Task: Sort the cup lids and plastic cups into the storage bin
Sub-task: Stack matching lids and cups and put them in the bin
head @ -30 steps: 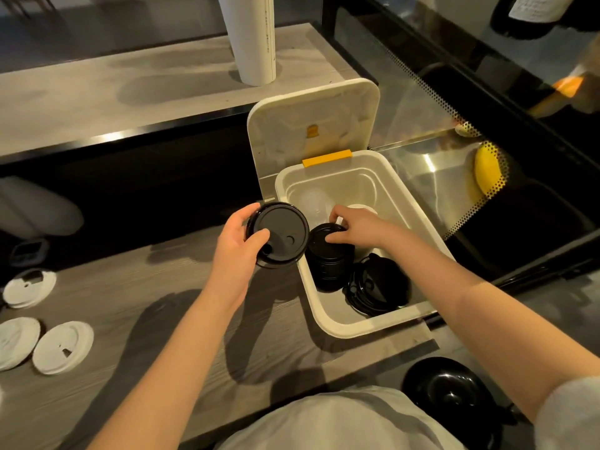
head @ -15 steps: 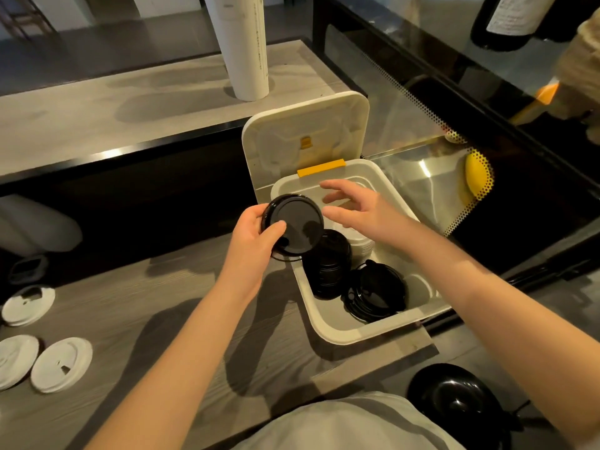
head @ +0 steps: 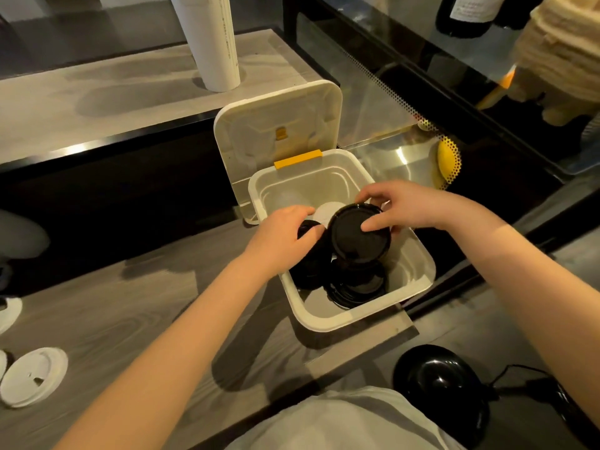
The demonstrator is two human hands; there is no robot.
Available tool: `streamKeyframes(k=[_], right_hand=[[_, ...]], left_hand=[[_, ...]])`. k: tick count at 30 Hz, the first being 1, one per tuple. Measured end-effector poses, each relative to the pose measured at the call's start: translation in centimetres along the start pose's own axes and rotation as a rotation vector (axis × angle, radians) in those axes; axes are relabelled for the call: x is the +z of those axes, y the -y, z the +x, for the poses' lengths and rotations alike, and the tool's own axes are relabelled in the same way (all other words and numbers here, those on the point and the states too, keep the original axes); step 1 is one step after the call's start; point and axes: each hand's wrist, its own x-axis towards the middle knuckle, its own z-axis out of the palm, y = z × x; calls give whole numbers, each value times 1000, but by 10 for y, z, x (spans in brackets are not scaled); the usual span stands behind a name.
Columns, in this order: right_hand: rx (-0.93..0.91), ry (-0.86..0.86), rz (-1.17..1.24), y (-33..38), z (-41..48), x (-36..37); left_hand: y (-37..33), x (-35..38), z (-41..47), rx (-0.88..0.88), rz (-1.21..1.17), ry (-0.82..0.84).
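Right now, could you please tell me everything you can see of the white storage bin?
The white storage bin is a deep rectangular tub of smooth plastic with rounded corners, standing upright at the wooden counter's right end. Its hinged lid stands open behind it, and a yellow latch sits on the back rim. Inside are stacked black lids and something white. The left hand reaches in, and the right hand holds a black lid above the stacks.
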Motion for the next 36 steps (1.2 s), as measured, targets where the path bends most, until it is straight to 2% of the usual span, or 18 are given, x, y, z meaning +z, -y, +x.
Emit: streamKeyframes(k=[4, 7, 12, 15, 20, 23, 26, 30, 36], right_hand=[[98, 211, -195, -7, 13, 12], [143, 282, -334, -12, 27, 22], [91, 226, -643, -22, 40, 36], [70, 160, -737, -30, 40, 48], [15, 91, -667, -37, 33, 55], [21, 128, -609, -34, 20, 54], [12, 131, -692, -29, 9, 56], [-43, 40, -872, -30, 4, 64], [-17, 16, -827, -36, 5, 66]], left_hand=[[12, 14, 0, 92, 382, 258], [14, 21, -4, 112, 510, 305], [16, 22, -5, 105, 501, 288], [16, 23, -7, 105, 503, 283], [15, 24, -8, 99, 486, 269], [15, 25, -9, 99, 476, 259], [15, 25, -10, 105, 467, 246], [14, 25, -10, 109, 470, 243], [12, 22, -10, 119, 493, 266]])
